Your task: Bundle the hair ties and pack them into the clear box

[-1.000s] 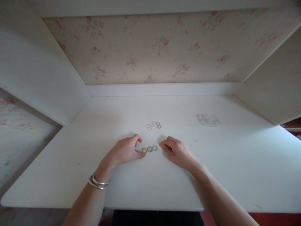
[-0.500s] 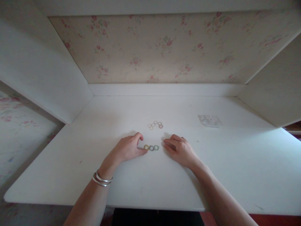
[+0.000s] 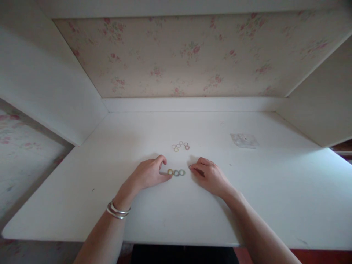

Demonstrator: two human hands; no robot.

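Yellow-to-teal ring row [image 3: 176,172], three touching

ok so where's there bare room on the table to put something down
Bare tabletop left of the left hand, and a wide patch right of the right hand, in front of the clear packet. It is crowded in the middle: a row of three rings between the hands and loose rings just behind.

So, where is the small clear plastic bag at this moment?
In the head view, the small clear plastic bag lies flat on the white table, far right, beyond the right hand and right of the loose cluster of small rings.
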